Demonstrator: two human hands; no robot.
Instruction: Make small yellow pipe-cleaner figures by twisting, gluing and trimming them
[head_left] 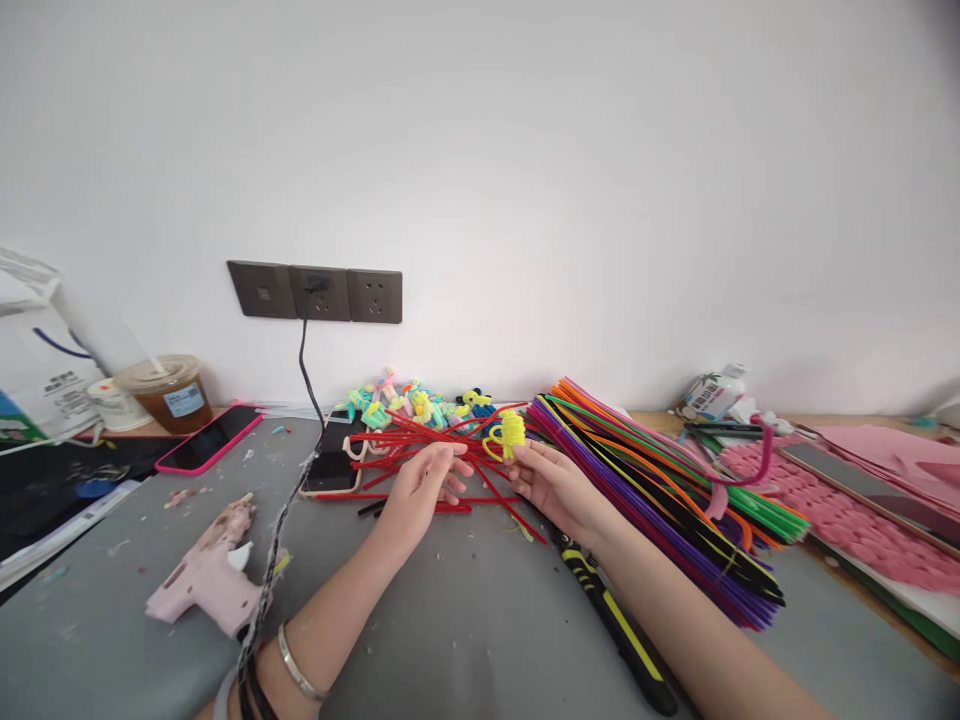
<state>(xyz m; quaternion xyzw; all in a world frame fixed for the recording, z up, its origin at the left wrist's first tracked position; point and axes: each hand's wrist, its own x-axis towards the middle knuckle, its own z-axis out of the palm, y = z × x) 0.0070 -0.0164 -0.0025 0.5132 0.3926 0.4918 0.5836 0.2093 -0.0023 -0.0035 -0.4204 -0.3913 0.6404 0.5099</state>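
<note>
A yellow pipe-cleaner piece (513, 432), wound into a tight coil with loops out to its left, is pinched upright in the fingertips of my right hand (553, 482). My left hand (424, 485) is just left of those loops, thumb and forefinger closed together; whether anything thin lies between them is hidden. Behind and below both hands, red pipe cleaners (382, 450) spread across the grey table. Under my right wrist lie pliers with black and yellow handles (616, 625).
Long multicoloured pipe cleaners (660, 480) lie right, beside pink material (862, 510). Small pastel pipe-cleaner figures (412, 403) line the wall. Left are a pink glue gun (214, 575), a pink-cased phone (210, 440) and a drink cup (169, 395). A black cable (304, 350) hangs from the socket past my left arm.
</note>
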